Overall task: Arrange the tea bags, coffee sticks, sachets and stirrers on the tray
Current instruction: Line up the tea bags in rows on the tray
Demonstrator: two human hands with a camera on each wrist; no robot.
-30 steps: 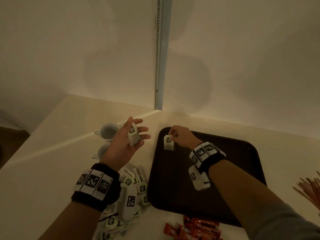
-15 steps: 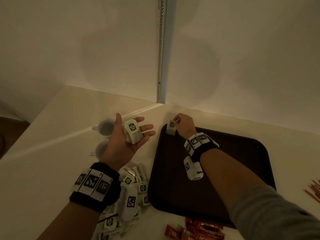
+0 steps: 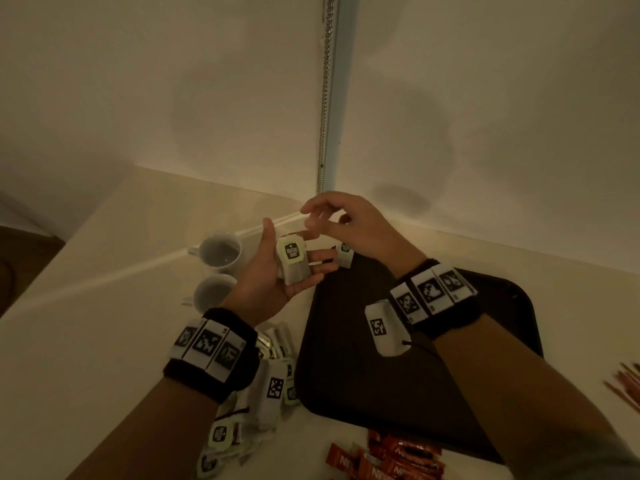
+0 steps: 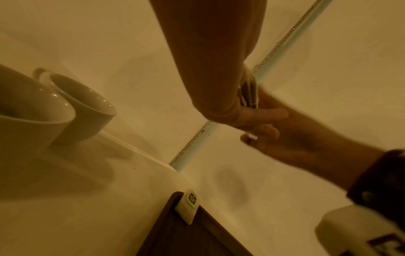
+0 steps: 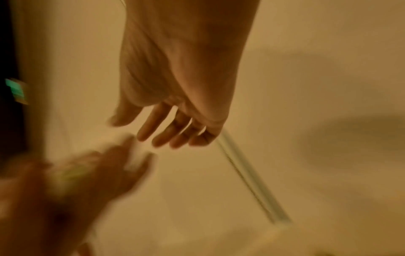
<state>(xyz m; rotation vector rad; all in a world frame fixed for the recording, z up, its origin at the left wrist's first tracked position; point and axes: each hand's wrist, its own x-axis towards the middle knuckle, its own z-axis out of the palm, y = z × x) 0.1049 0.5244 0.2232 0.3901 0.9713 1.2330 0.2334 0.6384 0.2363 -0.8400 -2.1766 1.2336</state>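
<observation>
Teabag-laying step going on: left hand cupping small stack of tea bags, right hand hovering loose-fingered and empty, needing to pinch the top 1 for the tray, next to 1 tea bag already lying in its far corner.

stirrers cut off at right edge

Dim warm yellowish light; soft shadows on wall; right wrist view motion-blurred; wide-angle edge distortion.

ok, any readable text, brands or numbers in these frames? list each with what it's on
Tea bag tag in the left hand: two lines of print, too blurred to read.
Red coffee sticks: "N..." lettering, cut off and blurred.
Tea bag on the tray corner: logo unreadable.
Wristband squares: patterns, no words.
</observation>
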